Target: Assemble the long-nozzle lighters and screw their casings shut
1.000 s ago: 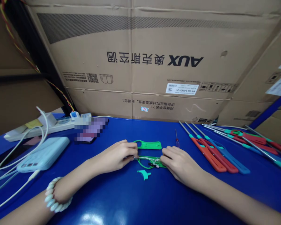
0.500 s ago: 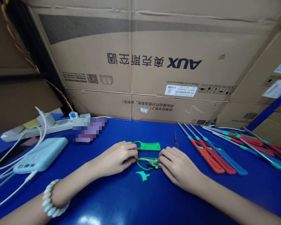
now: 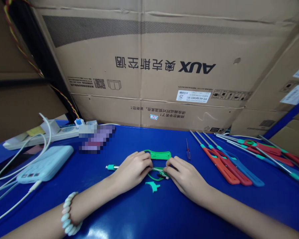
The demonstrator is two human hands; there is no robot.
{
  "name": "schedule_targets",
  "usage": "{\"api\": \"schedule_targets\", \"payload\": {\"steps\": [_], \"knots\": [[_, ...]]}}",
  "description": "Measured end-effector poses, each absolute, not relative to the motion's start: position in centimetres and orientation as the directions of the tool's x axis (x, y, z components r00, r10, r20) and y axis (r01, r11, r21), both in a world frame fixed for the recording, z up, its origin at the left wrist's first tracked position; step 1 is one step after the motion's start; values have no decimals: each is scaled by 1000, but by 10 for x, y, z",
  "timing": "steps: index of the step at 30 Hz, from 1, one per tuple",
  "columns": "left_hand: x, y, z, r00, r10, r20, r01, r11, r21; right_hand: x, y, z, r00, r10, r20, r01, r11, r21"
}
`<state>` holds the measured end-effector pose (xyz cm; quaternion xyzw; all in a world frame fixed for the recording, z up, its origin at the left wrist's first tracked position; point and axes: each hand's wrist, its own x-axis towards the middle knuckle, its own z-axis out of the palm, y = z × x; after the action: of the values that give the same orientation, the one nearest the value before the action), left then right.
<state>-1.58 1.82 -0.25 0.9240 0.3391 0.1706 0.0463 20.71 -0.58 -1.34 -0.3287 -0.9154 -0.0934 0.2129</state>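
A green lighter casing half [image 3: 151, 178] lies on the blue table with white wires [image 3: 157, 169] and a small black-and-white part [image 3: 162, 177] in it. My left hand [image 3: 136, 166] is closed, its fingertips pinching the white wires at the left. My right hand [image 3: 183, 171] is closed at the casing's right end, with its fingertips on the wires there. The other green casing half [image 3: 160, 155] lies just behind. A teal trigger [image 3: 153, 187] rests in front. Left of my left hand, a metal tube with a teal collar [image 3: 112, 167] sticks out, partly hidden.
A small screwdriver [image 3: 188, 153] lies behind my right hand. Several long-nosed lighters [image 3: 224, 169] are at the right. At the left are a light-blue power bank [image 3: 46, 164] with cables, a power strip [image 3: 54, 132] and a phone [image 3: 98, 137]. A cardboard box [image 3: 139, 83] stands behind.
My left hand has moved right along the wires, and the metal tube with its teal collar now shows behind it. My right hand has shifted slightly left.
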Motion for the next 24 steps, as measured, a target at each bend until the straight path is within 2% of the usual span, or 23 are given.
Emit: {"api": "schedule_targets", "payload": {"steps": [4, 7, 10, 17, 24], "knots": [[-15, 17, -2, 713, 634, 299, 614, -771, 169, 205, -8, -10, -606, 682, 410, 660, 718, -219], [-14, 16, -2, 708, 630, 319, 615, -772, 160, 204, -8, -10, -588, 711, 386, 660, 697, -279], [-14, 16, -4, 702, 628, 337, 607, -774, 178, 203, -7, -12, -598, 710, 372, 656, 700, -282], [-14, 18, -8, 695, 634, 339, 607, -771, 196, 204, -6, -17, -647, 641, 413, 647, 748, -148], [-14, 16, -6, 693, 628, 355, 607, -773, 184, 205, -9, -19, -696, 506, 509, 642, 757, 126]]}}
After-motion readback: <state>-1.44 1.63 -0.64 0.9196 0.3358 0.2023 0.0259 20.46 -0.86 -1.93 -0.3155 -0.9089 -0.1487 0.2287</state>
